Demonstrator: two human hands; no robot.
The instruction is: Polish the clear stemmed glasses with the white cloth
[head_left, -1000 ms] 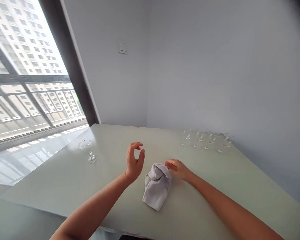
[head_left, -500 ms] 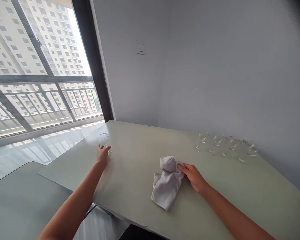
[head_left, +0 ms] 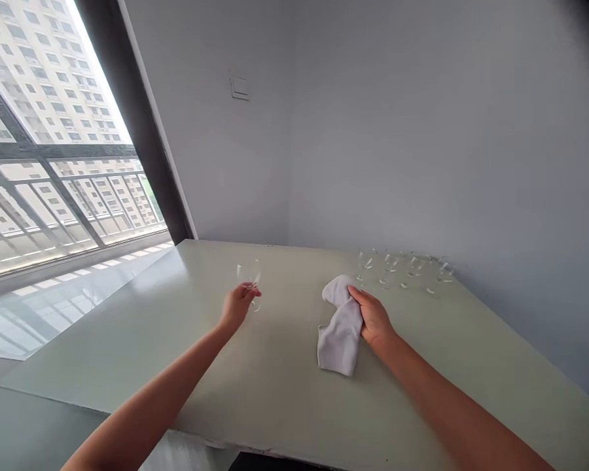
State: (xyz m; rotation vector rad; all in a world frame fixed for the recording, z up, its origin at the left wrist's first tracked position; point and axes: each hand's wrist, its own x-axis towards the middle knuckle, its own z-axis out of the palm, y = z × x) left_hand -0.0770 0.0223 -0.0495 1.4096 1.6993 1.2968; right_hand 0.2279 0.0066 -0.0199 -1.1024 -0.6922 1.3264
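Observation:
My left hand (head_left: 238, 305) grips a clear wine glass (head_left: 249, 271) by its stem, bowl upward, above the left-middle part of the table. Its rim and foot show faintly against the pale surface. In my right hand (head_left: 373, 317), a crumpled white cloth (head_left: 341, 333) is pinched between thumb and fingers, its lower end hanging over the tabletop. Beyond the right hand, several clear stemmed glasses (head_left: 390, 265) stand in a group near the back right of the table.
The pale, glossy table (head_left: 275, 405) fills the lower view, its near edge at the bottom. A grey wall (head_left: 397, 131) with a light switch (head_left: 239, 87) rises behind it. On the left is a large window (head_left: 53, 176) with a railing outside.
My left hand has brought the wine glass rightward, closer to the cloth. The right hand has raised the cloth a little. The view has turned slightly to the right.

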